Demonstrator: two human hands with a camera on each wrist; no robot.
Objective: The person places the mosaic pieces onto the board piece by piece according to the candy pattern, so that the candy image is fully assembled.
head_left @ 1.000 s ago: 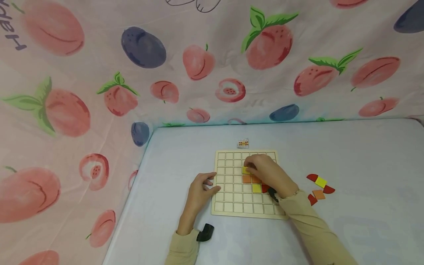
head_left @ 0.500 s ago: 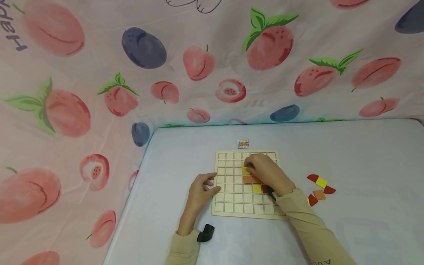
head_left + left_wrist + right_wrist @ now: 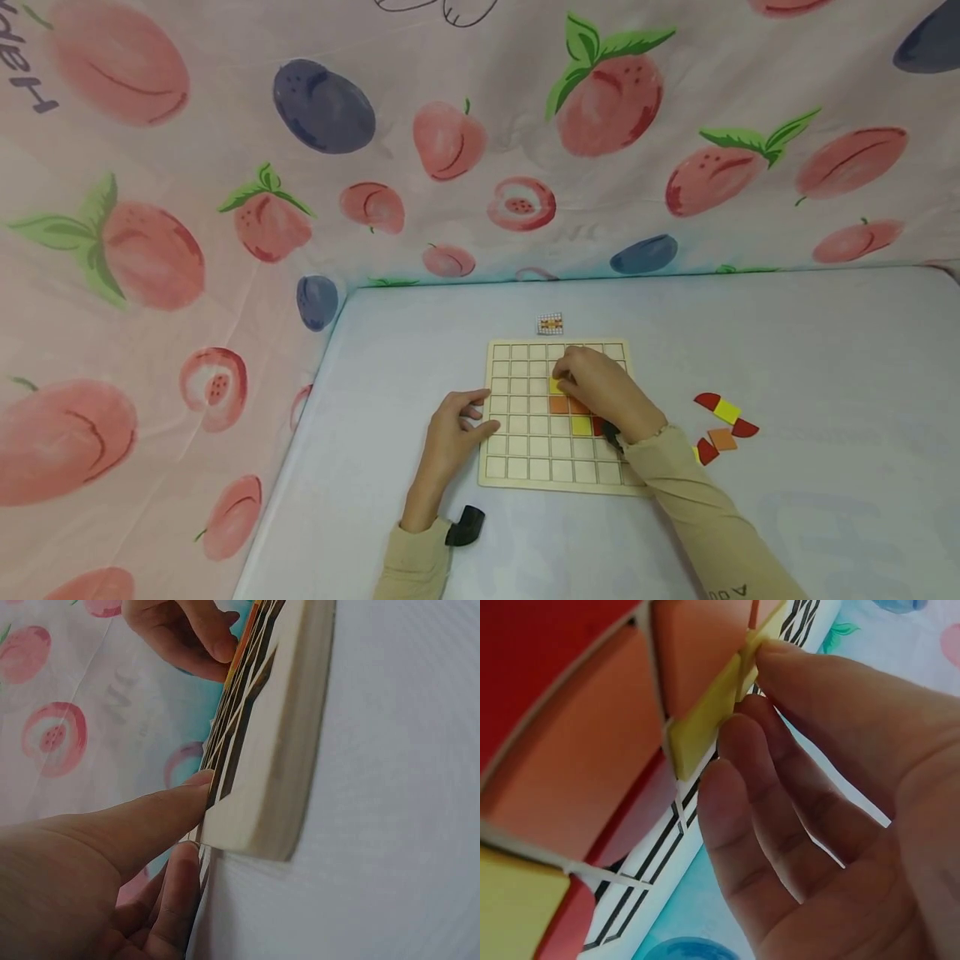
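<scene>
My left hand [image 3: 448,429] rests at the left edge of a square wooden grid board [image 3: 517,450], thumb on its rim and fingers beside it. Over the board's upper middle, my right hand [image 3: 603,392] pinches a yellow square tile [image 3: 554,387] at a grid cell. In the right wrist view, the thumb touches a yellow tile [image 3: 748,666]; another yellow tile [image 3: 705,724] lies by the fingertips. Below the hand sit orange tiles [image 3: 558,405], a yellow square [image 3: 581,426] and a red piece [image 3: 597,426], partly hidden by the hand and wrist.
Right of the board lie loose pieces: red quarter-rounds [image 3: 745,428], a yellow square [image 3: 727,411] and an orange square [image 3: 722,439]; the right sleeve partly covers another yellow one. A small pattern card [image 3: 550,324] lies behind the board. Fruit-print cloth [image 3: 450,217] hangs behind the white table [image 3: 825,375].
The right wrist and forearm have shifted slightly left, uncovering a bit of yellow among the loose pieces. The fingers stay at the same cell; the left hand has not moved.
</scene>
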